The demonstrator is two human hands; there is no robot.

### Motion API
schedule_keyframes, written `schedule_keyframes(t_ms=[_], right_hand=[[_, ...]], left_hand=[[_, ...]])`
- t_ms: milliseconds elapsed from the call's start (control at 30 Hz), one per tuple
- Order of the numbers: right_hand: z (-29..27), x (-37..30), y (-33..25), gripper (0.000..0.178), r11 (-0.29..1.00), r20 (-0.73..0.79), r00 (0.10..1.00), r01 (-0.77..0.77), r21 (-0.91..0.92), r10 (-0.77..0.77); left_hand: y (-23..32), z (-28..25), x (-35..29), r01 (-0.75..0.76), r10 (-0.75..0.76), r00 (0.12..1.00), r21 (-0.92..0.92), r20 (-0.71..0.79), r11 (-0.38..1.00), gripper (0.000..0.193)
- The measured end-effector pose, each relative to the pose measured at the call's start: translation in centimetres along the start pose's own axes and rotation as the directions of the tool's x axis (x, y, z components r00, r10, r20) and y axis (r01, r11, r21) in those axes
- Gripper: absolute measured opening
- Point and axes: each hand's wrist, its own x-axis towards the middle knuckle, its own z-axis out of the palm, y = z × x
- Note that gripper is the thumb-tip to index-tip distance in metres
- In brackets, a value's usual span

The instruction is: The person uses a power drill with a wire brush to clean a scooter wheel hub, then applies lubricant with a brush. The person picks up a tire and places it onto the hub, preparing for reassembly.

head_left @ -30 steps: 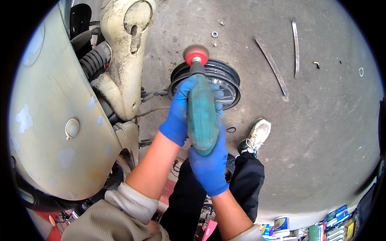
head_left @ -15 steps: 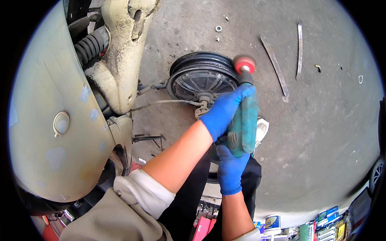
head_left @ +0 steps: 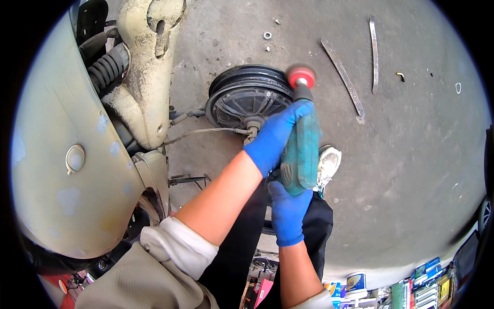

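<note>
Both my hands wear blue gloves and hold a teal power drill [head_left: 307,149] with a round red head [head_left: 301,75] on its dark chuck. My left hand [head_left: 278,133] wraps the drill's body just behind the chuck. Lower down, my right hand [head_left: 290,208] grips its rear end; part of those fingers is hidden under the body. The head's rim is smeared by motion, and it sits against or very close to the right edge of a black wheel rim [head_left: 247,77]. That wheel has a spoked hub with an axle [head_left: 252,125] and a cable running left.
A worn cream scooter body [head_left: 67,129] with a black coil spring [head_left: 109,66] stands at left. Two flat metal levers [head_left: 342,77] [head_left: 374,56], a nut [head_left: 267,35] and a small yellow-black part [head_left: 400,76] lie on the concrete. My white shoe [head_left: 328,164] is beside the drill. Boxes [head_left: 427,270] line the lower right.
The whole view has shifted slightly, so wheel, drill and floor items appear further left. The drill's head stays at the rim's right edge, its edge blurred in both frames. Both hands keep their grip.
</note>
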Motion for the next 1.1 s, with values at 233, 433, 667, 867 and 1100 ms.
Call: schedule_keyframes(t_ms=[233, 433, 667, 867, 1100], right_hand=[[2.9, -0.8, -2.0, 0.089, 0.98, 0.152, 0.986, 0.094, -0.176, -0.067], [1.3, -0.4, 1.0, 0.052, 0.991, 0.009, 0.997, 0.079, -0.106, -0.079], [0.3, 2.2, -2.9, 0.046, 0.988, 0.115, 0.981, -0.156, -0.001, 0.155], [1.4, 1.3, -2.9, 0.044, 0.996, 0.095, 0.992, -0.09, 0.024, 0.088], [0.1, 1.9, -3.4, 0.044, 0.994, 0.098, 0.992, -0.089, 0.068, 0.083]], left_hand=[[3.1, -2.0, -3.7, -0.107, 0.102, 0.994, -0.11, -0.049, 0.988, 0.056], [1.8, -0.6, -1.3, -0.013, 0.015, 1.0, -0.066, 0.017, 0.998, 0.049], [2.6, 1.4, -0.4, -0.094, 0.109, 0.967, 0.075, -0.232, 0.993, 0.041], [3.2, 0.0, -1.0, -0.11, 0.113, 0.981, 0.027, -0.16, 0.994, 0.04], [2.1, 2.0, -0.5, -0.065, 0.068, 0.987, 0.023, -0.148, 0.998, 0.04]])
